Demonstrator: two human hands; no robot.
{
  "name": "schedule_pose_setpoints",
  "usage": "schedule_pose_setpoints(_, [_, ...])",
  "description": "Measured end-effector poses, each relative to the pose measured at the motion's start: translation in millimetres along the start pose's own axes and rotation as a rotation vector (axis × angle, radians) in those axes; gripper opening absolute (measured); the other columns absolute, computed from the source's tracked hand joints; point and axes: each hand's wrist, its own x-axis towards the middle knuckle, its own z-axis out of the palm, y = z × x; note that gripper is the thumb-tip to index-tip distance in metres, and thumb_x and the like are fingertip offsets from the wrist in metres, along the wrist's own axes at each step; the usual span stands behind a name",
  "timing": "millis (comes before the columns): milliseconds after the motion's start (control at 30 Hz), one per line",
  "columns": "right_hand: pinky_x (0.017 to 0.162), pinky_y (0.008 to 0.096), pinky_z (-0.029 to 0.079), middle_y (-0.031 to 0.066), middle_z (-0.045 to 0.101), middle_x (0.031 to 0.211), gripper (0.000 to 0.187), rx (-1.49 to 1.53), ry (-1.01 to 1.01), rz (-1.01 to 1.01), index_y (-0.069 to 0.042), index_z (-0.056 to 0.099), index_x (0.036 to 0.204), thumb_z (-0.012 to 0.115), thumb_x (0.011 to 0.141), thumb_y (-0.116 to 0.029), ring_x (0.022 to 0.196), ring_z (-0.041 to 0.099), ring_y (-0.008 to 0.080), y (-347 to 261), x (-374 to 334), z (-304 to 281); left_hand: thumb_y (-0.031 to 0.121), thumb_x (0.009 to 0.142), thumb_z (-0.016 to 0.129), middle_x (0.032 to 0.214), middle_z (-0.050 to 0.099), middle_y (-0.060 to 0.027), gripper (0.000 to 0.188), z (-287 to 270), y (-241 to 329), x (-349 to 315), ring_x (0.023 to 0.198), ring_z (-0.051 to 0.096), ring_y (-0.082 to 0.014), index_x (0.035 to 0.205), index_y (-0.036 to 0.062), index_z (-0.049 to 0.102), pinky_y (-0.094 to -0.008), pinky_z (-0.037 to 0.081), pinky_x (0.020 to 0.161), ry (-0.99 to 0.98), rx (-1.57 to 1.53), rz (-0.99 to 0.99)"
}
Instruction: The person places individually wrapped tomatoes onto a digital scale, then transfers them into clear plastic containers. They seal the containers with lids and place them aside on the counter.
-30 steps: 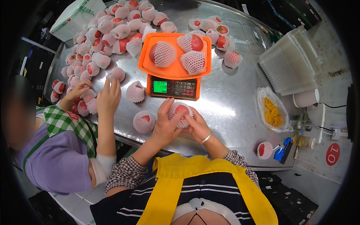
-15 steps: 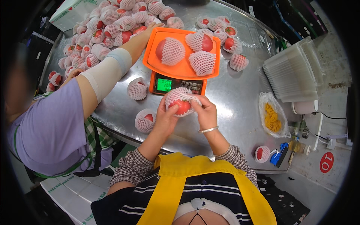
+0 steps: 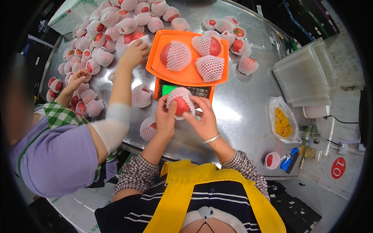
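Between both my hands is a red tomato (image 3: pixel 181 105) partly wrapped in a white foam net sleeve. My left hand (image 3: pixel 166 118) grips its left side, thumb across the bare red skin. My right hand (image 3: pixel 203 118) holds the right side, thumb at the lower edge and fingers at the net. Just beyond stands a digital scale (image 3: pixel 169 89) with a lit green display, partly hidden by the tomato. Its orange tray (image 3: pixel 155 62) bears three netted tomatoes. Two more netted tomatoes lie left of my hands, one (image 3: pixel 142 96) beside the scale and one (image 3: pixel 148 128) near my left wrist.
A co-worker's hand (image 3: pixel 136 52) reaches to a big heap of netted tomatoes (image 3: pixel 110 33) at the far left. Several netted tomatoes (image 3: pixel 247 65) lie right of the scale. Stacked clear plastic trays (image 3: pixel 303 73), a bag of yellow rubber bands (image 3: pixel 283 124) and a lone tomato (image 3: pixel 272 160) are at right.
My hands have shifted slightly left and turned the tomato, showing more red skin. The co-worker's arm has drawn back from the tray's far left corner toward the heap.
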Motion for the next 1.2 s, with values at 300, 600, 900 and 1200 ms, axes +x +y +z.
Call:
schedule_pose_setpoints(300, [0.076, 0.0266, 0.052, 0.0064, 0.057, 0.098, 0.030, 0.117, 0.049, 0.021, 0.002, 0.057, 0.107, 0.070, 0.083, -0.011, 0.088, 0.058, 0.0124, -1.0, -1.9, 3.5, 0.017, 0.096, 0.054, 0.107, 0.057, -0.0061, 0.026, 8.7, 18.4, 7.5, 0.094, 0.057, -0.0160, 0.115, -0.0003, 0.055, -0.0276, 0.046, 0.085, -0.001, 0.179, 0.128])
schedule_pose_setpoints(600, [0.069, 0.0220, 0.048, 0.0005, 0.063, 0.089, 0.013, 0.902, 0.143, 0.497, -0.005, 0.056, 0.101, 0.050, 0.095, -0.016, 0.077, 0.060, 0.0074, -11.5, 14.0, -5.7, 0.045, 0.089, 0.056, 0.116, 0.061, -0.0069, 0.046, 18.9, 20.8, 9.4, 0.105, 0.061, -0.0211, 0.118, 0.0101, 0.054, -0.0407, 0.050, 0.092, -0.040, -0.568, -0.575])
schedule_pose_setpoints(900, [0.071, 0.0249, 0.047, 0.0050, 0.060, 0.094, 0.020, 0.610, 0.101, 0.229, -0.003, 0.052, 0.102, 0.062, 0.090, -0.015, 0.083, 0.057, 0.0095, 1.9, 12.8, -6.6, 0.034, 0.095, 0.051, 0.107, 0.062, -0.0045, 0.032, 27.5, 28.5, 8.5, 0.097, 0.061, -0.0168, 0.114, 0.0083, 0.053, -0.0343, 0.052, 0.084, -0.066, -0.445, -0.453])
schedule_pose_setpoints(1200, [0.075, 0.0284, 0.048, 0.0077, 0.059, 0.093, 0.044, 0.157, 0.061, 0.068, 0.000, 0.050, 0.102, 0.079, 0.072, -0.015, 0.086, 0.056, 0.0130, -1.3, 9.0, -1.5, 0.029, 0.096, 0.050, 0.099, 0.060, -0.0038, 0.026, 25.1, 25.3, 7.3, 0.088, 0.061, -0.0130, 0.109, 0.0065, 0.053, -0.0298, 0.052, 0.078, -0.092, -0.282, -0.237])
